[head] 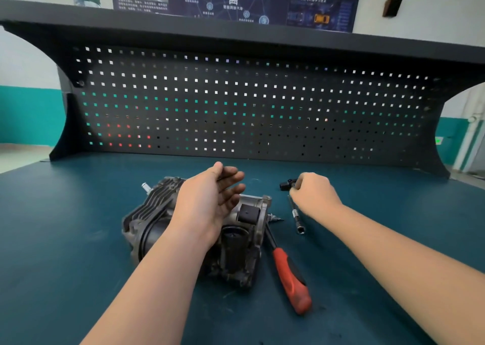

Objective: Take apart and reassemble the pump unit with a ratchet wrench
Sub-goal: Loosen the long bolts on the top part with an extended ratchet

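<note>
Pump unit point(199, 229) lies on its side on the teal surface point(78, 239), centre-left in the head view, finned grey housing toward the left, black plug block facing up near its right end. Left hand point(210, 200) hovers over the unit w/ fingers straight and spread, palm turned right, holding nothing. Right hand point(312, 195) is further right, fingers curled down around a small black part point(286, 184) that sticks out on its left side; how firm the grip is can't be told. Ratchet wrench point(288, 273) w/ red-and-black handle lies on the surface just right of the unit, head end tucked against the housing, handle pointing toward the viewer. Thin metal extension bar point(298, 218) w/ socket end lies beside it, partly under the right hand. Black pegboard point(249, 103) stands at the back of the surface.
</note>
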A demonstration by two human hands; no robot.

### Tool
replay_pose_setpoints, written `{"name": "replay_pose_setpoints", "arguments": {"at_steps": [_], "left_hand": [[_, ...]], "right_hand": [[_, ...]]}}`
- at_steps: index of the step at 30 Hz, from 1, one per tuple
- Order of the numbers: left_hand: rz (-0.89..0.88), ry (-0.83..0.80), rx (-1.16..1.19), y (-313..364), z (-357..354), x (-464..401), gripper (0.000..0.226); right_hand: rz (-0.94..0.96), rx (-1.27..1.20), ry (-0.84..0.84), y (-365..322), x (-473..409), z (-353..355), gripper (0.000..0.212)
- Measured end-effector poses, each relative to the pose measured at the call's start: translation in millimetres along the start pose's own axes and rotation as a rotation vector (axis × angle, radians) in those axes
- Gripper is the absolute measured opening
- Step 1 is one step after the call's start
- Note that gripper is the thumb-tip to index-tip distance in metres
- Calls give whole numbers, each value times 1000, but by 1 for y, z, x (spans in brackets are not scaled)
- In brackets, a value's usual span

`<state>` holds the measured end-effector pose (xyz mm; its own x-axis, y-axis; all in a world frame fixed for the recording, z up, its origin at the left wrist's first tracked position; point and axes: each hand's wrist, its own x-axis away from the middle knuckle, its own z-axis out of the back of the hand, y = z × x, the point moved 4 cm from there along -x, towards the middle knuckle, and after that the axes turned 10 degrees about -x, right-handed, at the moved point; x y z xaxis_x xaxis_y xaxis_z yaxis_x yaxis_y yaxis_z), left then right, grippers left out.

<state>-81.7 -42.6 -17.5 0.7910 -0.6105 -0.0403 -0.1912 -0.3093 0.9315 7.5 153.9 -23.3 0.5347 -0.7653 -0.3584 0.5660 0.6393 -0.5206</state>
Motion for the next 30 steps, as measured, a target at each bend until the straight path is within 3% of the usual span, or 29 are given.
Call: {"name": "replay_pose_setpoints", "arguments": {"at_steps": [2, 5, 8, 13, 19, 22, 26, 30], "left_hand": [[7, 8, 13, -1, 1, -1, 32], [38, 16, 93, -2, 3, -2, 32], [102, 15, 228, -2, 7, -1, 31], [134, 6, 342, 5, 13, 6, 29], [-244, 165, 197, 49, 39, 21, 30], [-311, 235, 143, 62, 67, 26, 30], [-326, 228, -302, 60, 82, 32, 31], [-476, 186, -688, 59, 67, 48, 31]], "right_hand": [[17, -105, -115, -21, 28, 2, 23], [-24, -68, -426, -39, 70, -5, 24], [-93, -97, -526, -37, 85, -7, 26], [-112, -199, -472, -26, 90, -11, 26], [-91, -296, -248, -18, 90, -6, 21], [-92, -345, -171, -12, 85, 0, 19], [-112, -531, -72, -7, 76, 13, 19], [-45, -599, -57, -10, 75, 21, 10]]}}
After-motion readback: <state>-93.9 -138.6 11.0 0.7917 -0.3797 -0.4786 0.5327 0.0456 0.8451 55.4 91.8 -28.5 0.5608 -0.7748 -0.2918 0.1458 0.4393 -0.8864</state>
